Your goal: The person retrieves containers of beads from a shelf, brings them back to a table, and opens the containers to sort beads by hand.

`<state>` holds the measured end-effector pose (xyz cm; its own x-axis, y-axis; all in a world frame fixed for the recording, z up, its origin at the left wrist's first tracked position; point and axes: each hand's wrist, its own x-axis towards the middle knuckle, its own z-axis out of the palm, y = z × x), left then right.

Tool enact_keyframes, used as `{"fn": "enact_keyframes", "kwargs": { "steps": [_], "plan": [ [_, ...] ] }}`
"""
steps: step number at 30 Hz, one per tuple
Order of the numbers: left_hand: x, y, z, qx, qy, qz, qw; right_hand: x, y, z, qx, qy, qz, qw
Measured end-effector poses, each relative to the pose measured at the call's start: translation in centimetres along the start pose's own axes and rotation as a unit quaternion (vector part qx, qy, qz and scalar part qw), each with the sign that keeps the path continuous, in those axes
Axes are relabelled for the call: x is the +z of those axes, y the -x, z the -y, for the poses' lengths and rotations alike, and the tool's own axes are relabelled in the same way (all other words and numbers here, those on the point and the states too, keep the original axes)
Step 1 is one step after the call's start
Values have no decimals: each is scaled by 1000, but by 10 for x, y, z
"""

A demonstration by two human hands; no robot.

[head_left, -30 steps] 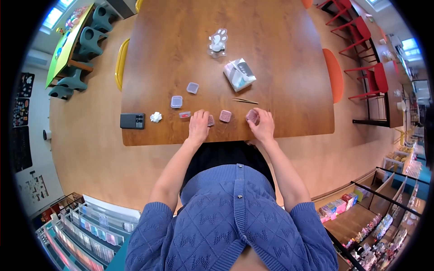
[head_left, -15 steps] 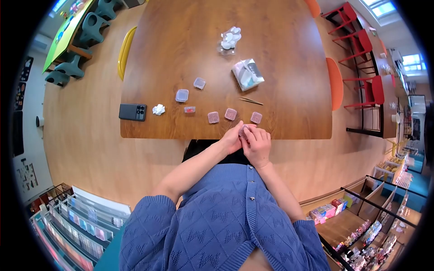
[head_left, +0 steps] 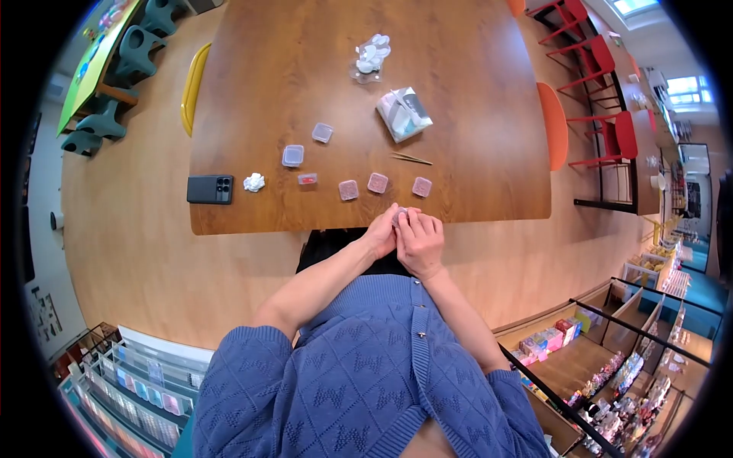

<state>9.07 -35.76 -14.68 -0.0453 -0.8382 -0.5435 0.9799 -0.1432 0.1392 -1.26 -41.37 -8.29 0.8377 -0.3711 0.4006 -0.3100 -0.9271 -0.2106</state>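
The left hand (head_left: 382, 233) and right hand (head_left: 421, 243) clamp 1 small box (head_left: 401, 217) between their fingers; 3 pinkish boxes (head_left: 377, 182) lie beyond the fingertips.

The table (head_left: 473, 153) is brown with darker wood grain. The cardigan (head_left: 351, 366) is blue, patterned with diamonds and zigzag motifs. The phone (head_left: 210, 189) is black, the crumpled tissue (head_left: 253, 182) white, the tweezers (head_left: 411, 159) gold-brown. Chairs show yellow (head_left: 194, 90), orange (head_left: 551, 126) and red (head_left: 624, 135).
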Motion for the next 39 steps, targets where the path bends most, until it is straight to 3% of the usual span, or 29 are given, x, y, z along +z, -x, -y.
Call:
{"fn": "enact_keyframes", "kwargs": {
  "steps": [15, 20, 28, 39],
  "plan": [
    [8, -10, 8, -13, -18, 9, 1000, -9, 11, -7, 30, 14, -25, 999],
    [18, -11, 5, -10, -11, 31, 999, -18, 3, -7, 82, 5, -37, 996],
    [17, -11, 6, 25, -101, -1, 995, -10, 5, -8, 50, 13, -6, 999],
    [14, -14, 5, 18, -49, -19, 998, -8, 4, -13, 12, 10, 16, 1000]
  ]
}}
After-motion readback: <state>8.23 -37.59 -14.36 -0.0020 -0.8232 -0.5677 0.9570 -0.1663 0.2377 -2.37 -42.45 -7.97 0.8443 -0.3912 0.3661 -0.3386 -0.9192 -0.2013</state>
